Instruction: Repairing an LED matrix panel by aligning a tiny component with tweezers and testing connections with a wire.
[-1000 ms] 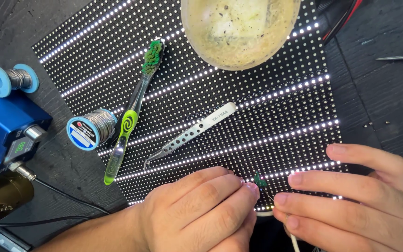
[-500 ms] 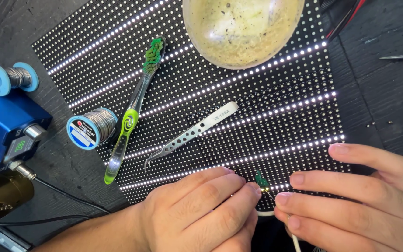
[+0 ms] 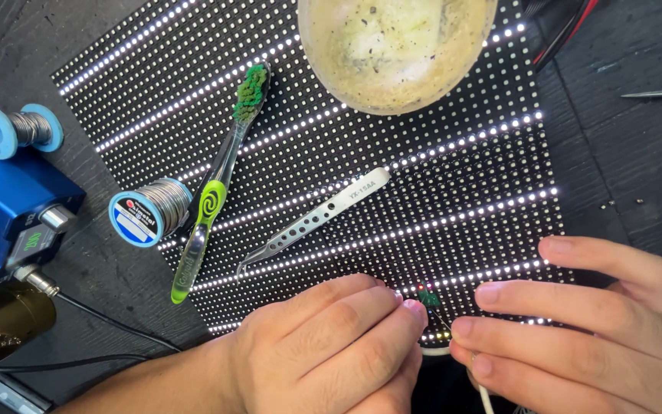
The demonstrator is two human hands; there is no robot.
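Hands meet at near edge of LED panel (image 3: 392, 192). Left hand (image 3: 331, 345) curled, fingers closed, fingertips beside small green piece (image 3: 427, 297) on panel; grip unclear. Right hand (image 3: 576, 322) fingers extended, pinching thin wire (image 3: 444, 322). Tweezers (image 3: 316, 222), toothbrush (image 3: 216, 192) on panel; bowl (image 3: 396, 50) at far edge.

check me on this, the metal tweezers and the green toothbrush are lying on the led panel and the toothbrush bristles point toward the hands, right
Not quite. The metal tweezers and the green toothbrush do lie on the LED panel, but the head view shows the bristles at the far end, away from the left hand and right hand. The handle end is the nearer one.
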